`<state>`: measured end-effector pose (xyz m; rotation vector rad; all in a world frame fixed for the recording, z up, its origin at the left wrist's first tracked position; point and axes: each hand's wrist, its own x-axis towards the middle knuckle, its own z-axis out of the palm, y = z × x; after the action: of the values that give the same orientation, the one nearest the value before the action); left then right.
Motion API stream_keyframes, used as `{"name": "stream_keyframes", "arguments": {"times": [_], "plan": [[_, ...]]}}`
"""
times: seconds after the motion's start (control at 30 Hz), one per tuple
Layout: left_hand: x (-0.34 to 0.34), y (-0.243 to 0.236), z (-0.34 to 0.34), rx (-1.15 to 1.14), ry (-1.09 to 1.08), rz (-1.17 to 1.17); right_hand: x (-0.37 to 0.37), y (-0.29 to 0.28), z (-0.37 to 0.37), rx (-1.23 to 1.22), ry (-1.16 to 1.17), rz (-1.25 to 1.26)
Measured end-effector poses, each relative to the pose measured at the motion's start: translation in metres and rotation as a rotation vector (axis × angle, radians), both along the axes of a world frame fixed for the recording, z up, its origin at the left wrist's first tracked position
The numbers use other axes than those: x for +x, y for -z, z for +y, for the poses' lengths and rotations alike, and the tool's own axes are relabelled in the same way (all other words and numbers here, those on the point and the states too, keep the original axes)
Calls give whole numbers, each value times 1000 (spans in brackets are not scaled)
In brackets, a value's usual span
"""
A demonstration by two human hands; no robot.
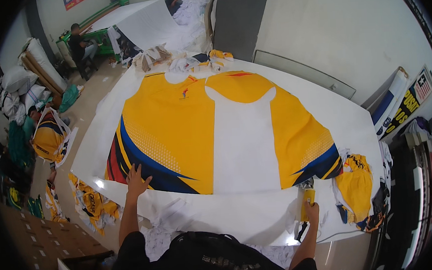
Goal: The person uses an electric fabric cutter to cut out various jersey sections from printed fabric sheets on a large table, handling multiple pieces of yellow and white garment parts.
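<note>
Your right hand [311,211] is curled round the yellow power tool [306,198] at the lower right of the frame, its metal head right at the hem of the right yellow panel [300,130]; whether it touches, you cannot tell. A tilt or slip there could snag or nick the cloth, and the grey cord [341,234] near the lower right could drag on the tool. Your left hand [138,182] lies with fingers spread, gripping nothing, on the lower corner of the left yellow panel [170,118]; nothing pins the right one, so it might pucker or shift.

Both panels lie mostly smooth across the middle of the white tabletop [351,126], bright yellow, with pale dots fading above curved navy-and-blue bands. Red stripes mark the left panel's lower left edge.
</note>
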<state>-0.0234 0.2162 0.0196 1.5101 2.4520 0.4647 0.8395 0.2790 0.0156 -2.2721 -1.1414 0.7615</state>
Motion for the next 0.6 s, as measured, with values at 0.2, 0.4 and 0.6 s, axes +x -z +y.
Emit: {"name": "stream_keyframes", "arguments": {"times": [0.2, 0.4, 0.6], "plan": [[-10, -2, -7, -342, -64, -114, -33, 2, -45, 21, 129, 399], [-36, 6, -32, -337, -27, -67, -172, -15, -111, 358, 278, 714], [-86, 4, -14, -269, -82, -87, -276, -22, -28, 440, -42, 319]]}}
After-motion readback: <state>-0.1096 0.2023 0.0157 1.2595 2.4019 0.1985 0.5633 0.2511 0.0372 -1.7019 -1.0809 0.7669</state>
